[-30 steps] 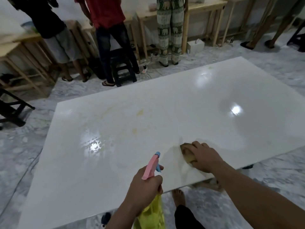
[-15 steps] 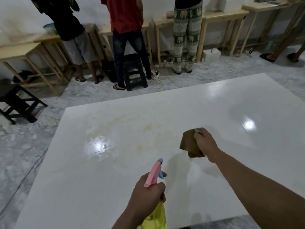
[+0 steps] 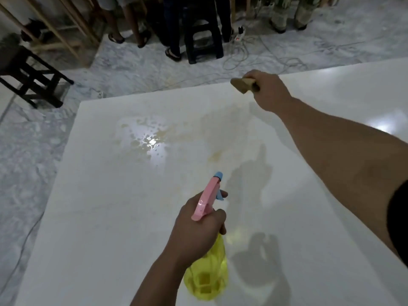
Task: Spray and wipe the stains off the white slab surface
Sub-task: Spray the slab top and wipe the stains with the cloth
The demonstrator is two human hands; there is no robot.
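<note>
Dim indoor light is falling from overhead, throwing bright glare spots onto the glossy white slab (image 3: 110,217) at its wet patch and right edge. Soft shadows of the arms and spray bottle (image 3: 207,272) are lying across it. The wide lens is bending the edges, and the floor (image 3: 33,151) is looking soft and grainy.

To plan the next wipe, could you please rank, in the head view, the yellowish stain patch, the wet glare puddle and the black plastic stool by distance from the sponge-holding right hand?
From the right hand:
1. Yellowish stain patch, mid-slab, below-left of the hand.
2. Wet glare puddle, further left on the slab.
3. Black plastic stool, on the floor beyond the slab's far edge.
</note>
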